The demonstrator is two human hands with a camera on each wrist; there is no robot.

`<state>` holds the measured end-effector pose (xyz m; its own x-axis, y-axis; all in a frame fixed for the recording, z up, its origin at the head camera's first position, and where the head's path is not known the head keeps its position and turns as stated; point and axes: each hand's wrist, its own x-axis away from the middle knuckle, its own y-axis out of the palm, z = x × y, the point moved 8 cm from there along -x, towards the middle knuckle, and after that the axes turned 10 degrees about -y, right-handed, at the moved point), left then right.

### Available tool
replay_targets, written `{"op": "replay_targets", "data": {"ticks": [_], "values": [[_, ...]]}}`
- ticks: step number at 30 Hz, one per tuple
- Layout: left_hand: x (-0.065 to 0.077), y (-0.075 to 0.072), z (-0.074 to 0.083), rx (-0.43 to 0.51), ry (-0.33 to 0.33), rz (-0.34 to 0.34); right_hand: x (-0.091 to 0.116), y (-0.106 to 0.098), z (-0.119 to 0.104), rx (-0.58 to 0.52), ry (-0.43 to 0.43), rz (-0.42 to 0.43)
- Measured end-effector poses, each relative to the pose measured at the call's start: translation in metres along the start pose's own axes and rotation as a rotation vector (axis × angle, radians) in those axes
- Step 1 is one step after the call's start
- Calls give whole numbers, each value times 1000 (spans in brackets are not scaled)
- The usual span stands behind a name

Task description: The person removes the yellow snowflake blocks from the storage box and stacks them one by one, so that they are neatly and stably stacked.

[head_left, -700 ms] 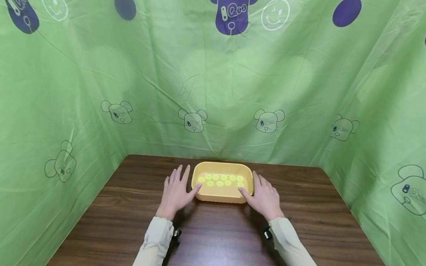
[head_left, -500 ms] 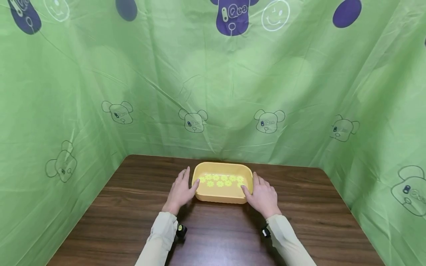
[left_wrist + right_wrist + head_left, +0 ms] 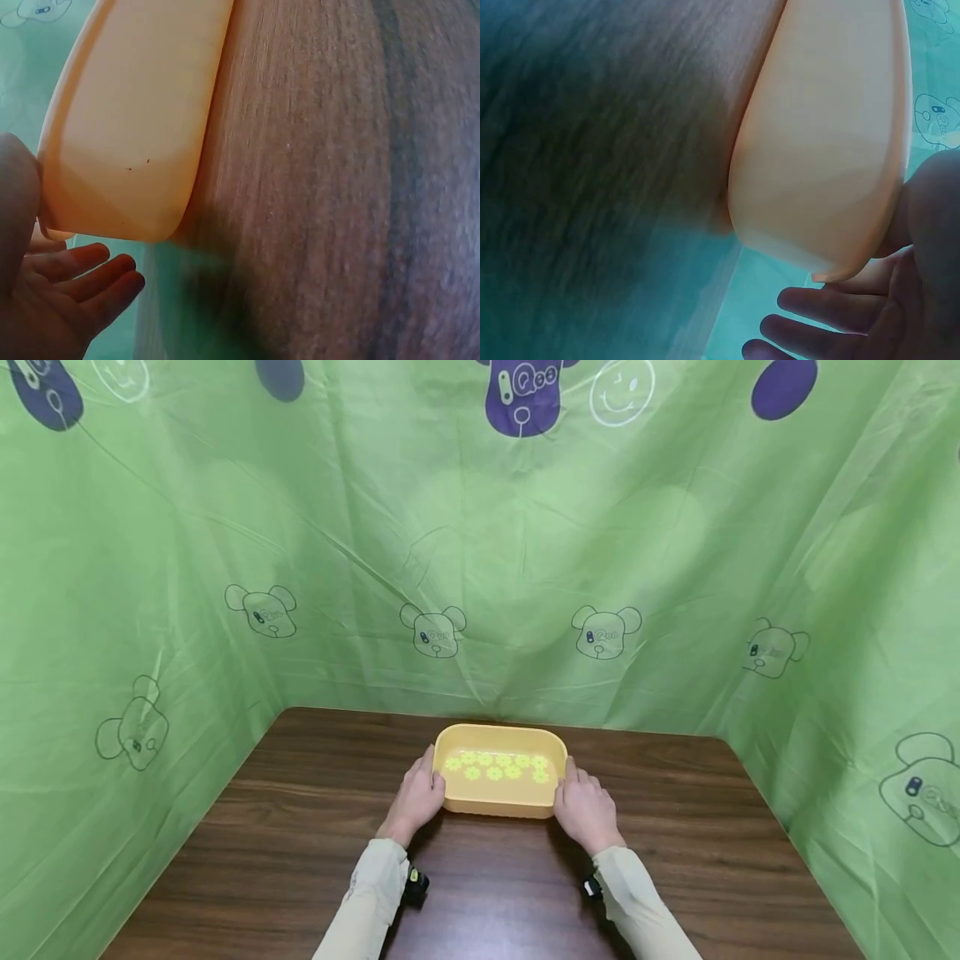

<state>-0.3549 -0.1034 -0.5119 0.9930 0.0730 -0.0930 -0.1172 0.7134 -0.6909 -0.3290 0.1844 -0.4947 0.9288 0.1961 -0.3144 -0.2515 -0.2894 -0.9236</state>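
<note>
A shallow yellow-orange plastic basin point(image 3: 498, 808) with rounded corners sits near the back of the table, bright flower shapes across its bottom. My left hand point(image 3: 417, 795) pinches its left rim, thumb over the edge and index finger along the outside. At the opposite end, my right hand point(image 3: 587, 808) grips the right rim the same way. In the left wrist view, the other fingers point(image 3: 112, 281) extend below the basin's end wall point(image 3: 135, 180). The right wrist view shows those fingers point(image 3: 825, 307) spread loosely beside the basin's corner point(image 3: 817, 195).
The dark wood table point(image 3: 495, 885) reaches back to a green curtain point(image 3: 517, 543) printed with bear faces, which hangs at the back and both sides. A small black device point(image 3: 415, 887) is strapped at the left wrist, another point(image 3: 592, 887) at the right.
My left hand has moved in rightward from beside the basin, its spread fingers closing on the rim. My right hand's thumb has drawn back to the edge and now grips it. The basin barely moved.
</note>
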Motion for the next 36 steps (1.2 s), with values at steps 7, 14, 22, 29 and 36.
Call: {"op": "replay_targets", "data": {"ticks": [7, 14, 22, 29, 36], "values": [[-2, -6, 0, 37, 41, -2, -2, 0, -6, -39, -17, 14], [-6, -21, -16, 78, -20, -16, -11, 9, -27, -26, -44, -5], [-11, -40, -41, 73, -108, 13, -20, 18, -57, -12, -80, 16], [-13, -49, -58, 140, -232, 55, -26, 23, -70, -59, -87, 8], [-13, -48, -66, 196, -333, 56, -25, 24, -73, -64, -81, 17]]}}
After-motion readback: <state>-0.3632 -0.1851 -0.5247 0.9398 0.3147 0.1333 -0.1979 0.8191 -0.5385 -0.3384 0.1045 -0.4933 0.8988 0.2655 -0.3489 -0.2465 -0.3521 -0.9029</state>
